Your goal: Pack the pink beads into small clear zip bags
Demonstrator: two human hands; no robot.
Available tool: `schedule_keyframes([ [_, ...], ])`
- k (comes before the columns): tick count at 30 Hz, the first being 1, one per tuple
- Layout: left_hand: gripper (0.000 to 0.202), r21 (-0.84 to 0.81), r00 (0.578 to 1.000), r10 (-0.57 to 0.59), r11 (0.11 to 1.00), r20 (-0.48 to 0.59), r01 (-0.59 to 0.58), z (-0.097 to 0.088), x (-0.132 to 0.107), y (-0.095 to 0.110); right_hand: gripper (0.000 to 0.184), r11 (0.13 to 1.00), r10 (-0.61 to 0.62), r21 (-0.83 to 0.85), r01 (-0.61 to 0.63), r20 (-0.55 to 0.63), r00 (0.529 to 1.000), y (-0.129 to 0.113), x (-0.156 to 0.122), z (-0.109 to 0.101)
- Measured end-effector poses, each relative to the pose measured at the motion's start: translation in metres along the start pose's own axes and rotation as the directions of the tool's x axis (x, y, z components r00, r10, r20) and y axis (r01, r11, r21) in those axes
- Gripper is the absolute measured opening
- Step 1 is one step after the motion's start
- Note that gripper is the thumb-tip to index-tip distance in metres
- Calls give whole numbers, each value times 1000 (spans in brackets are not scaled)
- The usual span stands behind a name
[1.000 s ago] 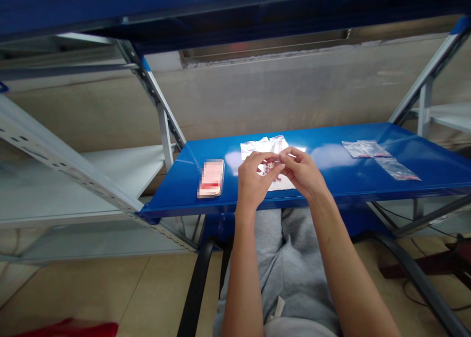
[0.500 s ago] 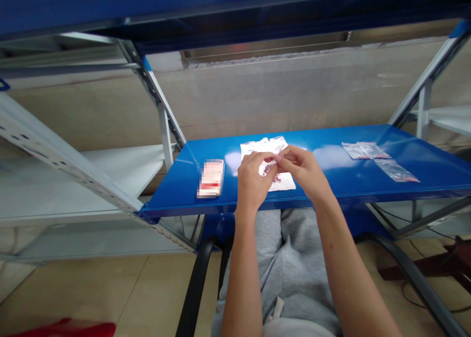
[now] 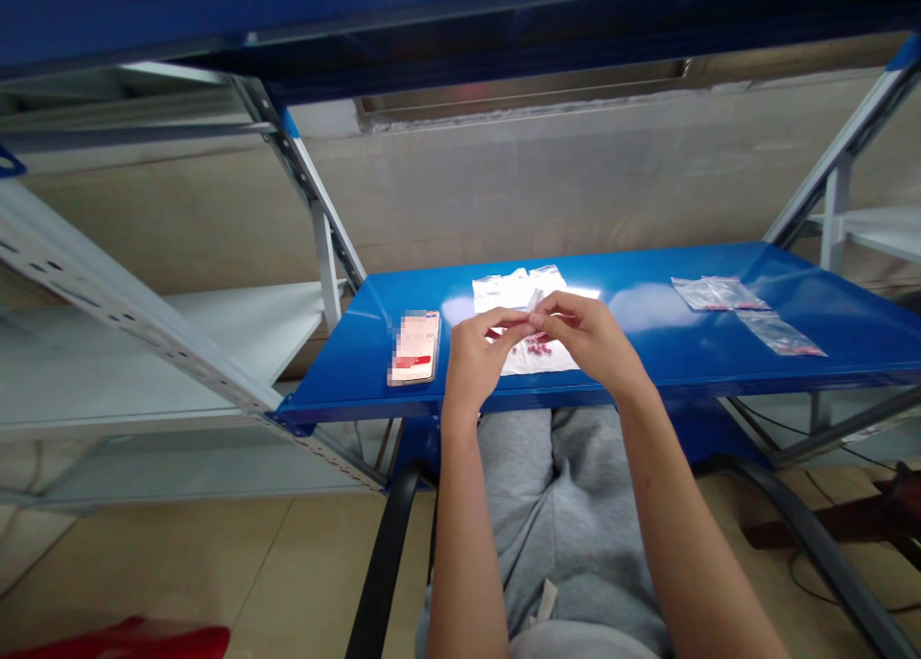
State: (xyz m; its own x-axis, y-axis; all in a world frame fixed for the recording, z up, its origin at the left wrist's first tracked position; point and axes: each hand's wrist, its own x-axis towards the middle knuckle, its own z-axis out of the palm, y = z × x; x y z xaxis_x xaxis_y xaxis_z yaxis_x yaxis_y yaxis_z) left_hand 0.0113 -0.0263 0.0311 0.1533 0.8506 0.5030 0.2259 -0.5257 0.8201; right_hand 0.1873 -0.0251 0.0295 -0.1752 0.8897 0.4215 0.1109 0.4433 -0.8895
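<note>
light: even, fairly bright | glare: white patches, blue shelf | edges: wide-angle bowing | phone: pixelated

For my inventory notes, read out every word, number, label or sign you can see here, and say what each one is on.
No text can be read for certain.
Phone on the blue steel shelf: the screen is pixelated, so nothing is legible.
Small clear plastic bags: no print can be made out.

Left hand and right hand pinching a tiny clear baggie here. Phone sits nearby on the blue shelf.
</note>
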Motion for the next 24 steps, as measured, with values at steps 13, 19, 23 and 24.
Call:
schedule_keyframes([
  [13, 11, 28, 989, -45, 998, -140, 49, 20, 2, 7, 24, 1000, 8, 14, -7, -46, 999, -5, -4, 5],
  [19, 12, 115, 960, -47, 990, -277, 82, 45, 1, 14, 27, 995, -14, -98, 2, -124, 992, 2, -2, 0],
  [23, 11, 145, 952, -63, 983, -301, 111, 55, 0, 14, 28, 987, -30, -164, 2, -167, 986, 6, -1, -5],
  [24, 11, 156, 950, -60, 981, -305, 112, 56, 0, 13, 27, 983, -37, -181, 5, -175, 984, 7, 0, -5],
])
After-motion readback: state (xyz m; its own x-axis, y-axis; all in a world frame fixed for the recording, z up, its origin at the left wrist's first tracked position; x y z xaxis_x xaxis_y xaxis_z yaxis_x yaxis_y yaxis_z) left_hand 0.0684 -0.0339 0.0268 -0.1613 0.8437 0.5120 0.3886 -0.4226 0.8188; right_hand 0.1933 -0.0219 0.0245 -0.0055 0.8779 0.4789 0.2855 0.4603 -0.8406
